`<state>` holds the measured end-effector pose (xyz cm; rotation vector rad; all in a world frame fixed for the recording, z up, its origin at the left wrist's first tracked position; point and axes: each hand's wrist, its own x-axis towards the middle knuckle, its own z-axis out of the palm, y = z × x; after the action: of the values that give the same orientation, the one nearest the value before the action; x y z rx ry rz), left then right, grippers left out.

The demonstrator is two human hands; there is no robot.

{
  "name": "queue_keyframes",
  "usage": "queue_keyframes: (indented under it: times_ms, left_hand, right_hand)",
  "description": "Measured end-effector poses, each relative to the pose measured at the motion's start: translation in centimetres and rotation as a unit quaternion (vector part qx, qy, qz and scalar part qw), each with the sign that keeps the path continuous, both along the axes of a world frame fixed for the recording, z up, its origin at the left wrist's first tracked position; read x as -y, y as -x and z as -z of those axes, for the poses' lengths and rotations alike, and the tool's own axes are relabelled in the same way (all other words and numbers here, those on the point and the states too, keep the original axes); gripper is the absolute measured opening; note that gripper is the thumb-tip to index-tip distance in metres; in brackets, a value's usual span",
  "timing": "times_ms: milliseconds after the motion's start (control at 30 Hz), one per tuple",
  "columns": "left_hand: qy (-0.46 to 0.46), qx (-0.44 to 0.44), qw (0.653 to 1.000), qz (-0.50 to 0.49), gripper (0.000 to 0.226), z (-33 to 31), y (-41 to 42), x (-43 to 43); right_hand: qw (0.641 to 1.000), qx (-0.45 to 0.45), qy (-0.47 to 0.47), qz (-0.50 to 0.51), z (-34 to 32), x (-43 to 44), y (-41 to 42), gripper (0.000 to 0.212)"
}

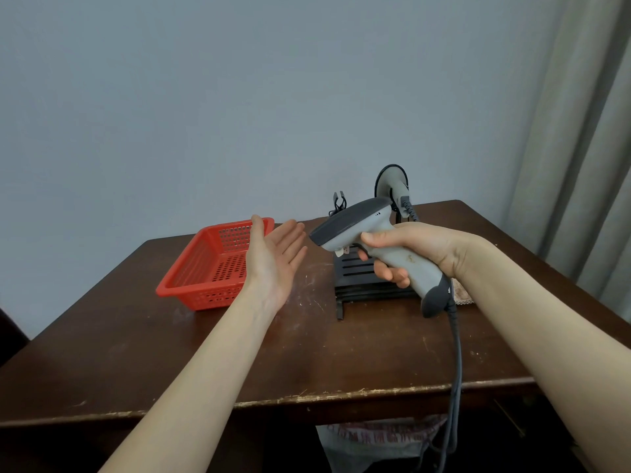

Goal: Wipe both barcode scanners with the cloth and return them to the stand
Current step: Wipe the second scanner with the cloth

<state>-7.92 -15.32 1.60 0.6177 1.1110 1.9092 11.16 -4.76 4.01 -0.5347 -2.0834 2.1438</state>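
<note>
Right hand (406, 249) grips scanner (372, 233) handle, nose pointing left; left hand (276, 247) flat, empty.

right hand (406, 249) grips grey scanner (372, 230); left hand (276, 254) open, empty.

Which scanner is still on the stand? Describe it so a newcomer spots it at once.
Start at the brown table and go to its far right corner, behind the dark slatted stand. The second scanner sits upright there, its round grey head rimmed in black, with a coiled cable beside it. Unlike the scanner gripped in the right hand, nobody touches it.
</note>
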Motion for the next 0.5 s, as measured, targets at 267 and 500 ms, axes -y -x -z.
queue_keyframes:
  times_ms: [267, 500]
  left_hand:
    - [0.000, 0.000, 1.000, 0.003, 0.071, -0.01, -0.02, 0.02]
    - [-0.002, 0.003, 1.000, 0.004, 0.071, -0.09, -0.11, 0.03]
  right_hand:
    - [1.000, 0.003, -0.001, 0.004, 0.07, 0.13, 0.08, 0.034]
    - [1.000, -0.016, -0.007, 0.009, 0.17, 0.25, 0.08, 0.034]
